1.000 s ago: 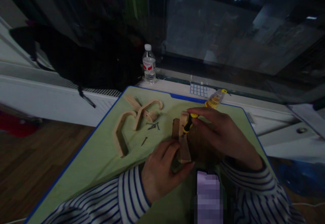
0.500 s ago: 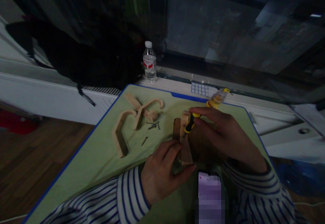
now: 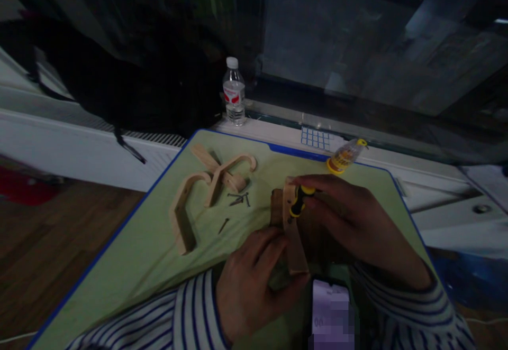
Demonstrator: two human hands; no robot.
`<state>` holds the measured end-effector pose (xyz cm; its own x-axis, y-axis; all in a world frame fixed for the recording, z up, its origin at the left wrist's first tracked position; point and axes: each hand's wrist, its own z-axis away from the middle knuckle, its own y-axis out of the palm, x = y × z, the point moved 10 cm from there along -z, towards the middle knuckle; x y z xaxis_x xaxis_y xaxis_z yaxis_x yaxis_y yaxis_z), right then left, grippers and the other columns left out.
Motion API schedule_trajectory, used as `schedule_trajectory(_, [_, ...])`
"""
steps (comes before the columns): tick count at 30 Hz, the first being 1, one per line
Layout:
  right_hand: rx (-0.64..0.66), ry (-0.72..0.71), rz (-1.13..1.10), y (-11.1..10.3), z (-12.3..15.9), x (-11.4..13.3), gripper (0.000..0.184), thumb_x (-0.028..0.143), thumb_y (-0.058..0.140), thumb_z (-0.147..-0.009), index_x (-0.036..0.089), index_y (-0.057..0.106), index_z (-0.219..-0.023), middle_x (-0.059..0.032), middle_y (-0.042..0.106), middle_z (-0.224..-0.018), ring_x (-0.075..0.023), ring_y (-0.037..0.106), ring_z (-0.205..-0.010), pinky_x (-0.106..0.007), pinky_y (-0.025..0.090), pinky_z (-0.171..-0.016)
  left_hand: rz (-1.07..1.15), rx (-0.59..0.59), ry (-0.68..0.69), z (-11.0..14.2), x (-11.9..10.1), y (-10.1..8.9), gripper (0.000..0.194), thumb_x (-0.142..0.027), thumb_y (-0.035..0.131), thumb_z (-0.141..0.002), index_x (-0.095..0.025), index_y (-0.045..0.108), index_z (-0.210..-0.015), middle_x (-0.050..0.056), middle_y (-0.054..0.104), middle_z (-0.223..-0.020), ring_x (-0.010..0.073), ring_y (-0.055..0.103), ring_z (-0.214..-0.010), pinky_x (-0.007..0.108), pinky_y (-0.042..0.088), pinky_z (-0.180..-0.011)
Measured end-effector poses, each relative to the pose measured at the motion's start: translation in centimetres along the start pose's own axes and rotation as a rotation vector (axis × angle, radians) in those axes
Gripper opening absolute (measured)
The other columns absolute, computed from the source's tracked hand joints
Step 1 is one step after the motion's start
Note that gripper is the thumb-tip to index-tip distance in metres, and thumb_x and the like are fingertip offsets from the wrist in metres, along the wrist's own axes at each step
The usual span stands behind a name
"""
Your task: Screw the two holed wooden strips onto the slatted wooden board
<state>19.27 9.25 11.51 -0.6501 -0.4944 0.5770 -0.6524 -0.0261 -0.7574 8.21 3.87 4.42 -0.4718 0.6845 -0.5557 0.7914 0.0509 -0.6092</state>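
My right hand [image 3: 353,218] pinches a short yellow-and-black screwdriver [image 3: 298,205], its lower end at a hole in a pale wooden hook [image 3: 295,247]. Any screw under the tip is too small to make out. My left hand [image 3: 254,284] is closed around the near part of that hook, thumb at its near end and fingers on its left side. The hook lies over a brown wooden piece [image 3: 277,208], which my right hand partly hides. Left of my hands are a single screw [image 3: 224,226] and a small pile of several screws [image 3: 239,200].
More wooden hooks [image 3: 181,213] lie on the left of the green table [image 3: 130,276]. A clear yellow-based screwdriver case [image 3: 344,157] stands at the far right edge. A water bottle [image 3: 234,96] is on the sill. A phone [image 3: 331,307] lies close in front of me.
The view has shifted slightly. Both hands stay at the wooden hook, and the screwdriver remains at its hole with little visible movement. The loose screws lie as before.
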Motion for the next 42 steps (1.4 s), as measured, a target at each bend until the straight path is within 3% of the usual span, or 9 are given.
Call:
schedule_trajectory(17, [-0.123,0.038,0.076,-0.6,-0.3,-0.6,0.02,0.027,0.06,-0.088,0.023,0.057,-0.107,-0.0002,0.068,-0.103,-0.0123,0.064,-0.096,-0.022,0.05,-0.083,-0.013,0.065,-0.035,0.0,0.0,0.1,0.041,-0.028,0.067,-0.077,-0.012,0.058,-0.113,0.015,0.067,-0.108,0.0269,0.066,-0.097,0.04,0.063,-0.068])
schedule_trajectory(29, [-0.024,0.086,-0.042,-0.4,0.2,-0.4,0.028,0.025,0.048,-0.094,0.029,0.058,-0.12,-0.0001,0.065,-0.123,-0.0159,0.06,-0.113,-0.03,0.048,-0.097,-0.053,0.004,-0.082,0.3,0.2,-0.3,0.038,-0.026,0.065,-0.075,-0.013,0.061,-0.111,0.014,0.069,-0.108,0.0276,0.068,-0.095,0.041,0.064,-0.065])
schedule_trajectory(34, [-0.063,0.086,-0.061,-0.6,0.2,-0.5,0.024,0.026,0.056,-0.09,0.034,0.06,-0.112,0.0031,0.07,-0.11,-0.0158,0.066,-0.099,-0.028,0.053,-0.085,-0.05,0.024,-0.088,0.3,0.1,-0.2,0.039,-0.025,0.065,-0.073,-0.014,0.062,-0.111,0.014,0.069,-0.108,0.0279,0.067,-0.096,0.04,0.064,-0.067])
schedule_trajectory(42, [-0.094,0.101,-0.066,-0.8,0.1,-0.9,0.018,0.032,0.062,-0.086,0.031,0.059,-0.104,0.0008,0.068,-0.095,-0.0179,0.065,-0.087,-0.03,0.055,-0.076,-0.029,0.028,-0.1,0.2,0.3,-0.2,0.04,-0.024,0.065,-0.073,-0.015,0.062,-0.111,0.014,0.069,-0.108,0.0279,0.068,-0.095,0.04,0.064,-0.065])
